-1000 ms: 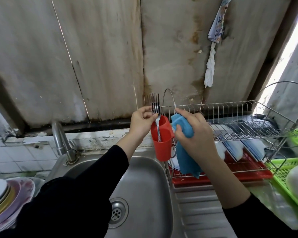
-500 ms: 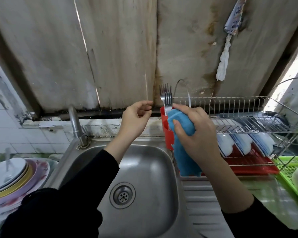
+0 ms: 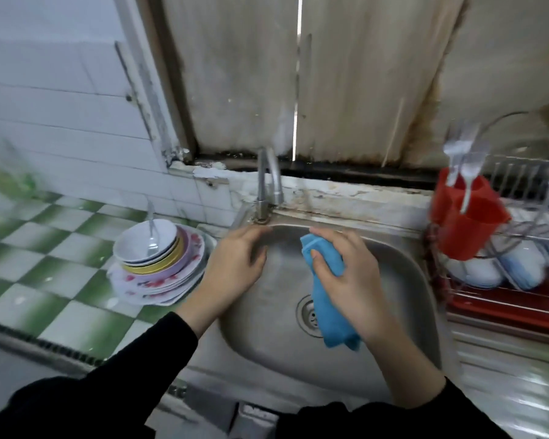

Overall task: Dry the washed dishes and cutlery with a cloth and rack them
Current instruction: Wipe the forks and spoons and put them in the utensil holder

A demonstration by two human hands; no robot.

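Right hand (image 3: pixel 352 280) grips the blue cloth (image 3: pixel 327 299), fingers and thumb curled round its upper part while the rest hangs down over the sink (image 3: pixel 403 274), above the drain. I see my left hand (image 3: pixel 235 267) loose and empty, fingers relaxed, over the sink's left rim just below the tap (image 3: pixel 268 179). Washed dishes (image 3: pixel 159 264) sit stacked on the worktop (image 3: pixel 45 280) just beside the sink's left edge, close to the left hand, with a spoon (image 3: pixel 152 229) standing in the top bowl. Well apart from the cloth, at the sink's right edge, the red cutlery holder (image 3: pixel 466 223) hangs on the rack (image 3: pixel 520 172) with forks (image 3: pixel 460 153) upright in it. Plates (image 3: pixel 520 264) stand in the rack behind it.
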